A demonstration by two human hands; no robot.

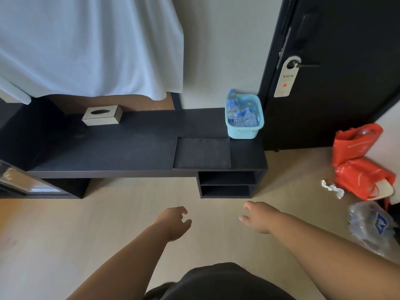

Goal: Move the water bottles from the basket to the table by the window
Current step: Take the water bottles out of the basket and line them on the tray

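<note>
A light blue plastic basket (244, 132) stands at the right end of a long black desk (121, 148), next to the door. Several clear water bottles (242, 113) with blue caps and labels stand in it; one bottle (231, 102) rises above the rim at the back left. My left hand (175, 223) and my right hand (258, 216) reach forward over the floor, well short of the desk. Both hold nothing, with fingers loosely curled.
A tissue box (102, 115) sits on the desk's left part under a hanging white sheet (86, 46). A black door (337, 72) with a hanger sign is at the right. Red plastic bags (359, 161), crumpled paper and a wrapped pack of bottles (370, 226) lie on the floor at the right.
</note>
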